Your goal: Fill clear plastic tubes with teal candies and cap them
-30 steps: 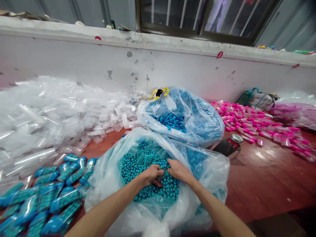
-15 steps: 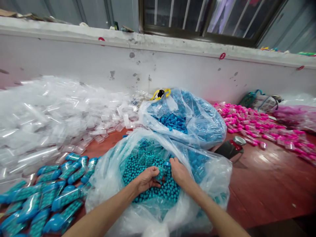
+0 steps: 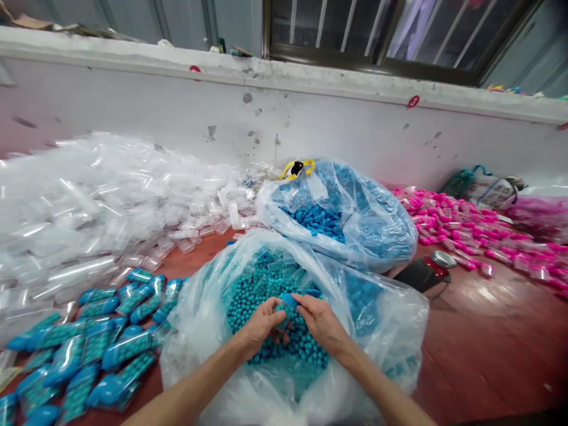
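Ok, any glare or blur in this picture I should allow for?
Head view: glare patch on the red table, at right; head view: clear tubes at left look smeared, with white streaks; head view: blue piece between left hand and right hand looks soft.

Likely "3" on red disc [image 3: 413, 102]

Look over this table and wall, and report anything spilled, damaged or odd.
The white wall has uneven grey patches, as if chipped or stained. No bead spill stands out: the teal beads visible near the hands sit inside their open plastic bag.
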### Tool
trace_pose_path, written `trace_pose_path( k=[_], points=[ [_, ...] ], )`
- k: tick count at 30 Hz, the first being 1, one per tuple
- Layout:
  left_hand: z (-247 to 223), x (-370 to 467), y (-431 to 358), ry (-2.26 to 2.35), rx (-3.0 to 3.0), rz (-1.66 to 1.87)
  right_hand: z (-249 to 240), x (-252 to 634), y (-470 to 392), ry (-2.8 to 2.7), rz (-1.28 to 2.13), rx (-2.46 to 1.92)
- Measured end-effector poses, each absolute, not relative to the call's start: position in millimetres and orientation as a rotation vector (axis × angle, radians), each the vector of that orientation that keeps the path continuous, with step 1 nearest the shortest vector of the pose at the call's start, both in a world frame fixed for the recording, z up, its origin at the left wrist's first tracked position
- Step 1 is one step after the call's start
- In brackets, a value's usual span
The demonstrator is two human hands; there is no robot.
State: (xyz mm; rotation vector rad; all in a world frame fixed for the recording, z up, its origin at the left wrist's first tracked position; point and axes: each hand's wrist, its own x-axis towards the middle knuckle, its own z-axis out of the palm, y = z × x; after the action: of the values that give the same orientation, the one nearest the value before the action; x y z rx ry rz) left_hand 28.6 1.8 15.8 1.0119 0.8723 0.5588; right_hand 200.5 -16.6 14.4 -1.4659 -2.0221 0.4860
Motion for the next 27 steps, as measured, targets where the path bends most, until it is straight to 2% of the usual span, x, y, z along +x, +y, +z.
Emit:
trace_pose_path(
  k=[4, 18, 21, 25, 27],
  points=[
    [12.6, 28.5, -3.5, 0.879, 1.102, 0.605, 21.6, 191.9, -20.7, -1.995, 0.631, -1.406],
    [16.9, 30.6, -11.3, 1.054, 1.003, 0.736, 27.6, 189.5, -28.1, -2.253, 0.607, -1.273],
    [17.0, 25.7, -8.8, 1.063, 1.049, 0.669, 25.0, 190.7, -25.7, -2.067, 0.805, -1.285],
    [19.0, 17.5, -7.0, 0.967, 1.096, 0.567, 14.1, 191.5, -16.7, -1.505, 1.264, -1.374],
    [19.5, 16.1, -8.1, 0.936, 1.121, 0.543, 10.0, 190.0, -13.4, -1.306, 1.379, -1.376]
  ],
)
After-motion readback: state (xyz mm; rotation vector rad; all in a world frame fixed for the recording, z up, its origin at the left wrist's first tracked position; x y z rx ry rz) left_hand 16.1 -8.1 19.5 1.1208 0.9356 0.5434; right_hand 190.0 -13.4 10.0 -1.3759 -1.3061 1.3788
